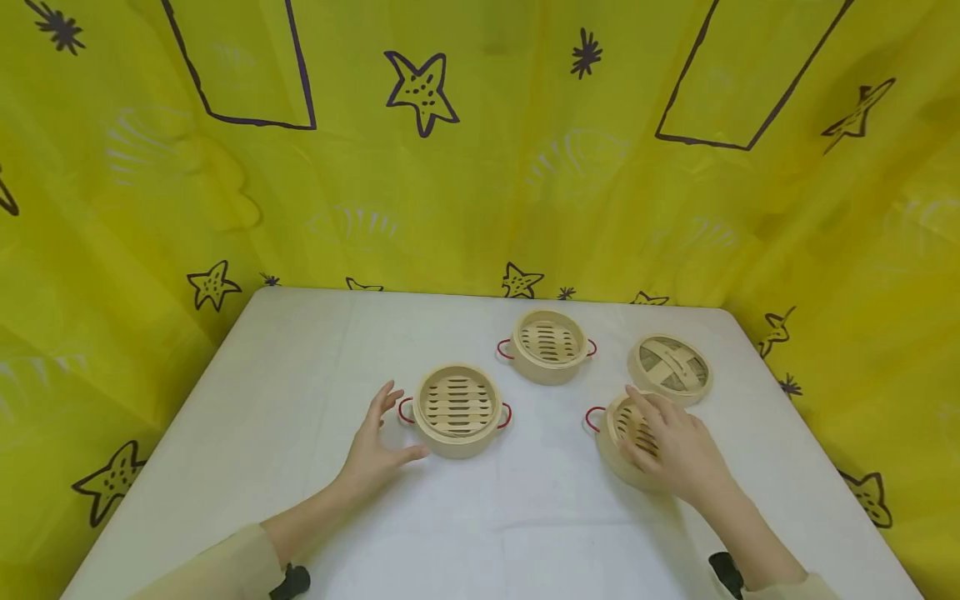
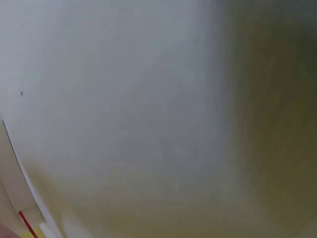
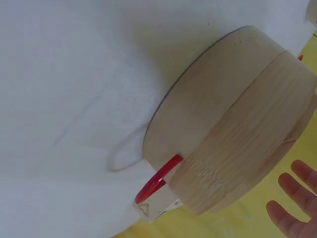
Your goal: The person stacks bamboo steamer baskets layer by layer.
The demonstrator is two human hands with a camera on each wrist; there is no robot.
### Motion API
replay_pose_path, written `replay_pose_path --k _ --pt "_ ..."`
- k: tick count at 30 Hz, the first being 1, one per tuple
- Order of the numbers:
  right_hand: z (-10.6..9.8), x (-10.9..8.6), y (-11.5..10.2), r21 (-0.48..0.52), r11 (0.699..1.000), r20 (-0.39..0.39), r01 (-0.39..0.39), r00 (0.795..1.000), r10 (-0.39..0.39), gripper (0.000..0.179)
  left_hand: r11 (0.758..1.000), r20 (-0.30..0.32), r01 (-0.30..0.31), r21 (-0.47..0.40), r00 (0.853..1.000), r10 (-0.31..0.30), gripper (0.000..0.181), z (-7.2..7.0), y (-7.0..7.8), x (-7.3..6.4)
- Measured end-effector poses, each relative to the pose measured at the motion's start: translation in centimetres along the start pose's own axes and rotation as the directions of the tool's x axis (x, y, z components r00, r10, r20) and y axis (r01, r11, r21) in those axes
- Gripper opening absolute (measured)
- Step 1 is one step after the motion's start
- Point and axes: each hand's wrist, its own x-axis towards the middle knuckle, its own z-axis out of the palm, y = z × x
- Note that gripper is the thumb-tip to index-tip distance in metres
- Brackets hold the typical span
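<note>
A round bamboo steamer basket (image 1: 456, 447) with a slatted base and red side handles sits mid-table. At its left side is my left hand (image 1: 378, 450), thumb and fingers spread, the thumb tip right at the front wall. The left wrist view catches only that basket's wall (image 2: 15, 173) and a red handle (image 2: 28, 224) in the corner. My right hand (image 1: 678, 450) reaches over a second steamer basket (image 1: 619, 468), hiding its right part. In the right wrist view its extended fingers (image 3: 297, 191) lie beside the basket's wall (image 3: 223, 114), with a gap between them.
Farther back stands a third steamer basket (image 1: 545, 371), also with red handles. A round woven lid (image 1: 675, 367) lies at the right, close behind the second basket. White cloth covers the table (image 1: 315, 367), and yellow curtains (image 1: 480, 183) printed with starfish surround it.
</note>
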Motion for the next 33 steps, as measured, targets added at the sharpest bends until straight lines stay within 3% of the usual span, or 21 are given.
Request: replay_pose_path --k 5,12,33 --pt "0.4 -0.7 -0.2 0.000 1.000 -0.011 0.024 1.000 -0.024 0.070 0.999 -0.018 0.030 -0.034 0.999 -0.030 0.103 0.9 -0.2 -0.5" --pt "1.0 -2.0 -0.4 -0.024 0.999 0.016 0.025 1.000 -0.024 0.069 0.999 -0.016 0.027 -0.045 0.999 -0.028 0.102 1.8 -0.6 -0.6" --pt "1.8 -3.1 -0.2 -0.083 0.997 0.061 -0.008 0.998 0.013 0.053 0.998 -0.012 0.069 0.009 0.998 -0.069 0.098 2.4 -1.3 -0.5"
